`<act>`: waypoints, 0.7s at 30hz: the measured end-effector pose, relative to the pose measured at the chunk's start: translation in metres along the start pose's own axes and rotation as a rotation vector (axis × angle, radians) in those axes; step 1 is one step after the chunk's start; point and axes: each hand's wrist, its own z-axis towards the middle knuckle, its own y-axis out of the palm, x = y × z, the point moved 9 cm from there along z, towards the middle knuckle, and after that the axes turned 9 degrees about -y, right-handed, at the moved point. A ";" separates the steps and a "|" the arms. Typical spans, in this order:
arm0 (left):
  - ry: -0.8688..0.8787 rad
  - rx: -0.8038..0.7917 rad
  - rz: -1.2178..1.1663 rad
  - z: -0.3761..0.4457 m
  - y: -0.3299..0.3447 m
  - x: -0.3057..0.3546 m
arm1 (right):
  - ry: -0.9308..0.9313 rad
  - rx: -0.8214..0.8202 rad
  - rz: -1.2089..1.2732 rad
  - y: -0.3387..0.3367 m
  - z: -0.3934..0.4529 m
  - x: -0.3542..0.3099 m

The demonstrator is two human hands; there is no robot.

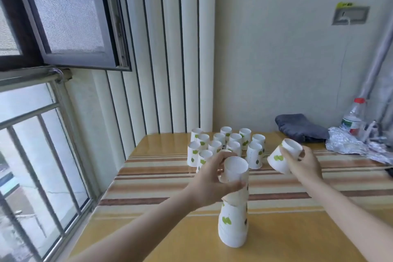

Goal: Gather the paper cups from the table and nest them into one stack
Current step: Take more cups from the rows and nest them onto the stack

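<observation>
An upside-down stack of white paper cups with green leaf prints [233, 222] stands near the table's front middle. My left hand [212, 178] grips the top cup of that stack [235, 169] from the left. My right hand [303, 164] holds a single upside-down cup [282, 155], tilted, above the table to the right of the stack. Behind both hands, several more upside-down cups [227, 144] stand grouped at the back of the table.
The yellow table [297, 229] has a striped band across it. At the back right lie a dark folded cloth [299, 126], crumpled foil [348, 144] and a plastic bottle with a red cap [353, 117]. A window with bars is on the left.
</observation>
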 end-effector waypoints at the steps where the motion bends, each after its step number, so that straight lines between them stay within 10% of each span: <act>1: -0.014 -0.004 -0.006 -0.005 0.005 -0.003 | -0.016 -0.019 0.024 -0.004 -0.011 -0.004; 21: -0.367 -0.122 -0.079 -0.038 0.022 -0.118 | -0.304 -0.605 0.227 0.049 -0.141 -0.085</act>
